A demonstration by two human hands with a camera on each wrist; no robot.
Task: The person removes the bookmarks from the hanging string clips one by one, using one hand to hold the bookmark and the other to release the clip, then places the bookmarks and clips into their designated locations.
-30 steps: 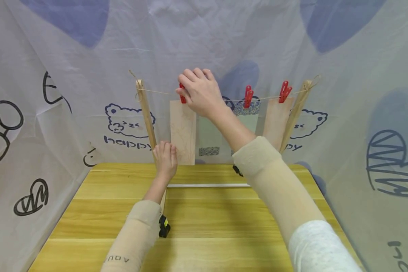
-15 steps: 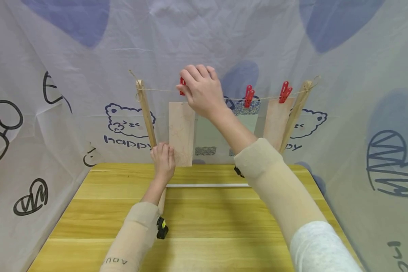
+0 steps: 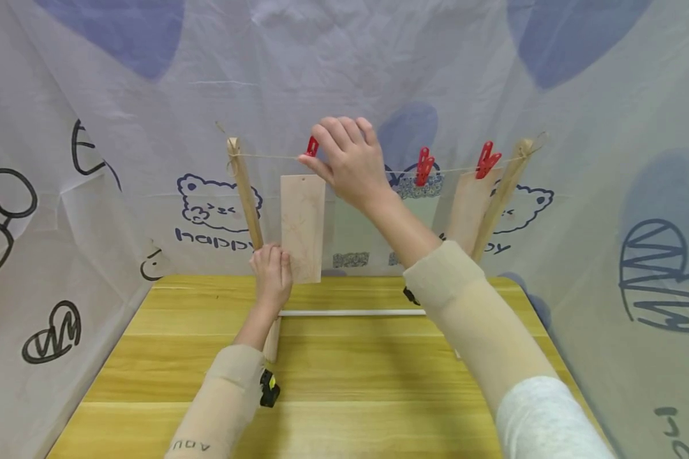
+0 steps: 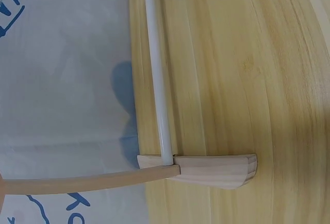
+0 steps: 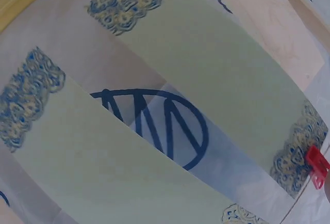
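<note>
In the head view the holed card (image 3: 303,229) stood upright above the table's back edge, its long axis running twelve to six, the small hole at the twelve o'clock end. That end lay below the string (image 3: 264,155) and apart from it. The left hand (image 3: 272,274), at seven o'clock from the card's middle, gripped its lower edge; a wooden post (image 3: 244,194) rose at ten o'clock.

The right hand (image 3: 350,156), at one o'clock, pinched a red clip (image 3: 312,146) between thumb and fingers. The clip's long axis tipped slightly, one to seven; whether it touched the string I could not tell. Toward three o'clock from it, two more red clips (image 3: 424,167) (image 3: 487,160) sat on the string, above a lace-banded green card (image 3: 419,210) and another pale card (image 3: 469,207).
</note>
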